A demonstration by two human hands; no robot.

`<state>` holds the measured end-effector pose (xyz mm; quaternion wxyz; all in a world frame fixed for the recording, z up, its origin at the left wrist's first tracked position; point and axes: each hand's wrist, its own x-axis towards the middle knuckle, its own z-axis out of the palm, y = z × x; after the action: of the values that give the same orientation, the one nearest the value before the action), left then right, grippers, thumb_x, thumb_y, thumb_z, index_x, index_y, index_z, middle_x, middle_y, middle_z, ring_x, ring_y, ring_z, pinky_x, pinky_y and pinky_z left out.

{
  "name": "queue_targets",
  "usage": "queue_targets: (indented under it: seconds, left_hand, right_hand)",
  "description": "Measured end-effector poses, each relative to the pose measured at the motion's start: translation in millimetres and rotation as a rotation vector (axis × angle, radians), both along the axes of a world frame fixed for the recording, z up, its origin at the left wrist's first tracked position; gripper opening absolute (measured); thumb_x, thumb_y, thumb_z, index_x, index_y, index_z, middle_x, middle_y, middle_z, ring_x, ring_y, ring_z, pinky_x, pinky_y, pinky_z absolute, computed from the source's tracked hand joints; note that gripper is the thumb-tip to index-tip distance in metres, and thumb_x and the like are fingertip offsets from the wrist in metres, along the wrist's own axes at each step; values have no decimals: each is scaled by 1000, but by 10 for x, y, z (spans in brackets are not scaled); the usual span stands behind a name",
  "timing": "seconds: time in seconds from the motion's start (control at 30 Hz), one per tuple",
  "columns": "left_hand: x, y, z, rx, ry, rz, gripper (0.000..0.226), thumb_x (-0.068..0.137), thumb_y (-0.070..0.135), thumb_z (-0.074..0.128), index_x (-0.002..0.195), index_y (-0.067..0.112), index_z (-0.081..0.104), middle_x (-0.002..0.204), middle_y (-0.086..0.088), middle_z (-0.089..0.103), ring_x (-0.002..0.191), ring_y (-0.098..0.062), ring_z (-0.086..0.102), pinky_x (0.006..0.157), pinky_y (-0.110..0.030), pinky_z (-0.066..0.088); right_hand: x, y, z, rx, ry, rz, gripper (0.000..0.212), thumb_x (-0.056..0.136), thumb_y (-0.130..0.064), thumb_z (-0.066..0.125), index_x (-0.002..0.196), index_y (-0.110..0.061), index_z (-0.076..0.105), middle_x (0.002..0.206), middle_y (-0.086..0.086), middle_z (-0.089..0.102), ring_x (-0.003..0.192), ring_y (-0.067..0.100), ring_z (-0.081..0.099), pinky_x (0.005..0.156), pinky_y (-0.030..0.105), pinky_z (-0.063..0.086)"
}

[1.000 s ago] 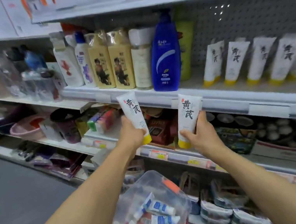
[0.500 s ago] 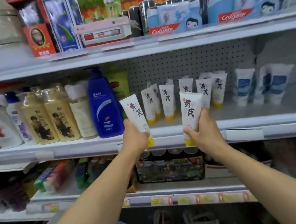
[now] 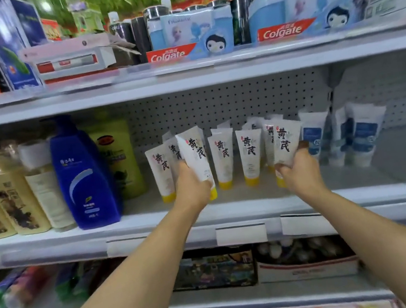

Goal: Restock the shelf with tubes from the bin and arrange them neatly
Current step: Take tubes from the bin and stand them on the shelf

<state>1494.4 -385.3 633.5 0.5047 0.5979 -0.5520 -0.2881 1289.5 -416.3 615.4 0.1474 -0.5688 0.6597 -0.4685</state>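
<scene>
My left hand (image 3: 193, 191) grips a white tube with a yellow cap (image 3: 195, 155), held over the middle shelf (image 3: 50, 236) in front of the left end of the tube row. My right hand (image 3: 299, 174) grips a second white tube (image 3: 285, 142) at the right end of that row. Several matching white tubes with yellow caps (image 3: 223, 157) stand cap-down on the shelf between and behind my hands. The bin is out of view.
White-and-blue tubes (image 3: 360, 132) stand right of the row, with bare shelf further right. A blue pump bottle (image 3: 82, 173), a green bottle (image 3: 118, 156) and yellow bottles (image 3: 11, 194) stand to the left. Toothpaste boxes (image 3: 190, 33) fill the shelf above.
Both hands have risen from over the bin and moved forward onto the middle shelf, carrying their tubes in among the standing row. The view has tilted up; the bin has left the frame.
</scene>
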Motion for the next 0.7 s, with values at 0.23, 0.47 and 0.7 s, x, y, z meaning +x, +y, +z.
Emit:
queue_targets:
  seconds: [0.23,0.47,0.7]
  left_hand:
    - [-143,-193,-69,18,-13,21,61,86,-1,59,137,14,29,135,-3,47,125,-22,44,99,-30,38]
    - [-130,-240,-148,-2,-40,58,59,84,-2,61,134,14,34,131,-2,51,122,-21,47,93,-24,37]
    - [79,-177,-186,24,-72,110,48,85,1,60,123,13,34,127,-6,49,118,-23,47,98,-37,44]
  right_hand:
    - [-78,-456,-137,107,38,6,74,89,-18,60,146,-4,15,139,22,42,122,38,47,98,43,43]
    - [-19,-603,-164,198,86,-4,62,89,-17,60,139,-3,26,132,21,49,118,37,51,93,42,42]
    - [38,-546,-204,203,-11,-38,73,84,-22,66,139,0,24,138,22,41,124,38,45,97,44,42]
